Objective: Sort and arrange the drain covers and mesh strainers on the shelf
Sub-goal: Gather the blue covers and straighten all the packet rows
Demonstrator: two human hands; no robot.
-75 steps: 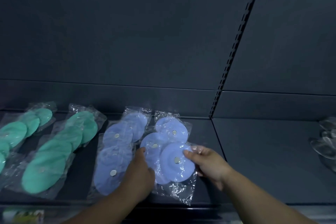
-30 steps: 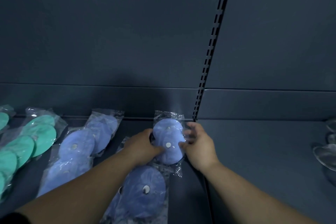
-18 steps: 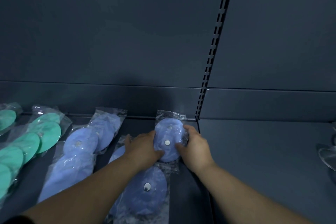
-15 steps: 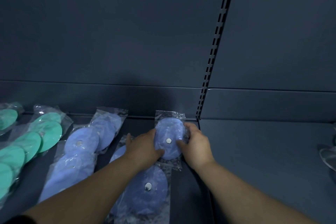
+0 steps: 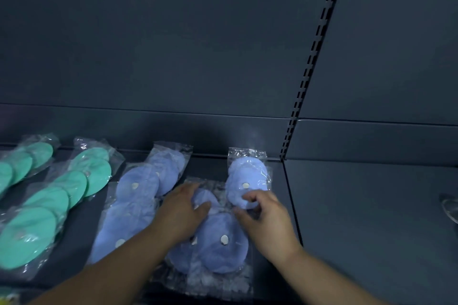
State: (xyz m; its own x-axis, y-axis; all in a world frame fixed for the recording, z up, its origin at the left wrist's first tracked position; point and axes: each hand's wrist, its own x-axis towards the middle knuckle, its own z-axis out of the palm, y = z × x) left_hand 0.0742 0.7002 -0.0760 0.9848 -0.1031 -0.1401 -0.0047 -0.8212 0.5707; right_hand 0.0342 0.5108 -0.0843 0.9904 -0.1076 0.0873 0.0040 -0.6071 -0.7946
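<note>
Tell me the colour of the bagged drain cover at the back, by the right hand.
Light blue drain cover, white centre dot; head view.

Bagged drain covers (image 5: 137,186) on shelf (image 5: 359,205) left of slotted upright (image 5: 309,74), nearest pack (image 5: 247,176) just beside it, lone item (image 5: 449,207) well right.

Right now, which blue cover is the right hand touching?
The blue cover furthest back on the right, beside the slotted upright; the right hand pinches its near edge.

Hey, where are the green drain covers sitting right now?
Head view: the green drain covers lie in two bagged rows at the left end of the shelf, beside the blue drain covers.
</note>
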